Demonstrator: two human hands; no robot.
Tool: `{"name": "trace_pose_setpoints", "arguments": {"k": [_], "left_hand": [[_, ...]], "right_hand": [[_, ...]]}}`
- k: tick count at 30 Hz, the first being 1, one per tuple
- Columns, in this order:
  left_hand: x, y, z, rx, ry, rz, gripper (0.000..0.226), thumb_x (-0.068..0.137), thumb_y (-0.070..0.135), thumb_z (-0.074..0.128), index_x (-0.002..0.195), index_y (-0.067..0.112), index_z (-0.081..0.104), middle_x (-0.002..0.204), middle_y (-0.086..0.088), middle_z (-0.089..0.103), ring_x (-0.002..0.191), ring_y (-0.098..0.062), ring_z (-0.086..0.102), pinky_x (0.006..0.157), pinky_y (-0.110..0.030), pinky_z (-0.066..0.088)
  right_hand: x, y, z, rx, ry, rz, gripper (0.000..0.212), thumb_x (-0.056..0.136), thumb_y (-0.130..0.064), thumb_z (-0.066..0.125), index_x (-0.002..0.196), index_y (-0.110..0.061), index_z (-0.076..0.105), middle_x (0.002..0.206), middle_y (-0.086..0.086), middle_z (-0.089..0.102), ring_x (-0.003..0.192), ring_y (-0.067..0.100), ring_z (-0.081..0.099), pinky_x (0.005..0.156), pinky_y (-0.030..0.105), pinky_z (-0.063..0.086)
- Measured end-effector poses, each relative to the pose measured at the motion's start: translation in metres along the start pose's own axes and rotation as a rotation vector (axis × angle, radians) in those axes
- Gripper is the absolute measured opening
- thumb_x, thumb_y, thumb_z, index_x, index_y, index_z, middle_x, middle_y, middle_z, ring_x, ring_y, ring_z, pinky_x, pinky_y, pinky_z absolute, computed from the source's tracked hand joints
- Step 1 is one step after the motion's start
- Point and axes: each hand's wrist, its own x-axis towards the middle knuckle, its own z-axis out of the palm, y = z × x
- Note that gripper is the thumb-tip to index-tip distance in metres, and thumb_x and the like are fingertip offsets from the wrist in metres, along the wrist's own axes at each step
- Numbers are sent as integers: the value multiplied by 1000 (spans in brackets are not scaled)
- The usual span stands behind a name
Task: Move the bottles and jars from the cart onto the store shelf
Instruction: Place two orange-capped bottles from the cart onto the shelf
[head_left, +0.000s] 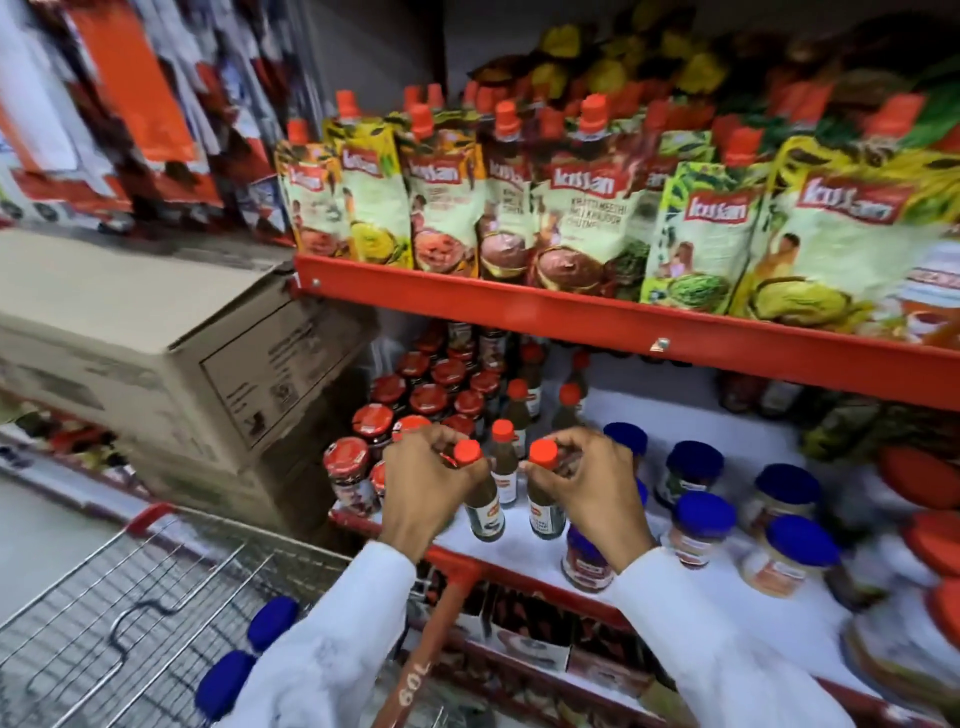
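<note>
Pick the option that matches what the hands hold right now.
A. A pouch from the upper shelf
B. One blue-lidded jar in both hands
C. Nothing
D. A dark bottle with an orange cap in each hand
D: the left hand and right hand each grip the neck of a dark orange-capped bottle, left bottle and right bottle, over the white shelf.

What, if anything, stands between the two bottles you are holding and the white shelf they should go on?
Nothing visible does. The left hand and right hand each grip an orange-capped bottle over bare white shelf, between the red-lidded jars and blue-lidded jars.
</note>
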Motion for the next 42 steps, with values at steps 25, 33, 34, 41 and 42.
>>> {"name": "trace_pose_setpoints", "arguments": {"k": [25, 33, 34, 41, 42], "left_hand": [[21, -30, 36, 107, -138, -20, 37, 73, 42, 81, 92, 12, 70, 77, -1, 73, 72, -16, 67, 63, -31, 53], [-23, -67, -39, 112, -7, -102, 25, 74, 38, 80, 93, 24, 74, 82, 8, 77, 70, 0, 69, 70, -24, 56], [-33, -76, -52, 114, 17, -125, 22, 74, 36, 80, 90, 23, 75, 80, 8, 77, 69, 0, 70, 70, -24, 57], [-108, -149, -131, 152, 190, -404, 14, 76, 26, 82, 87, 22, 75, 69, 10, 73, 58, 4, 66, 55, -6, 45], [-119, -162, -140, 153, 209, -458, 17, 76, 25, 82, 90, 19, 75, 72, 6, 73, 61, 1, 67, 54, -5, 43]], "right_hand": [[7, 40, 35, -359, -30, 56, 34, 72, -31, 81, 101, -28, 64, 106, -1, 66, 89, 24, 66, 65, 27, 49], [-17, 7, 38, -391, -9, -233, 39, 76, -23, 77, 113, -26, 65, 117, -3, 60, 111, 22, 48, 93, 35, 47], [-20, 2, 45, -332, -38, -272, 35, 76, -22, 76, 110, -26, 66, 114, -4, 61, 110, 20, 48, 93, 31, 44], [-41, -29, 134, -70, -419, -496, 32, 78, -10, 70, 108, -22, 66, 113, -1, 61, 111, 18, 54, 99, 30, 43], [-45, -31, 150, -58, -493, -518, 36, 76, -9, 70, 110, -23, 66, 115, 0, 61, 112, 17, 54, 100, 29, 43]]}}
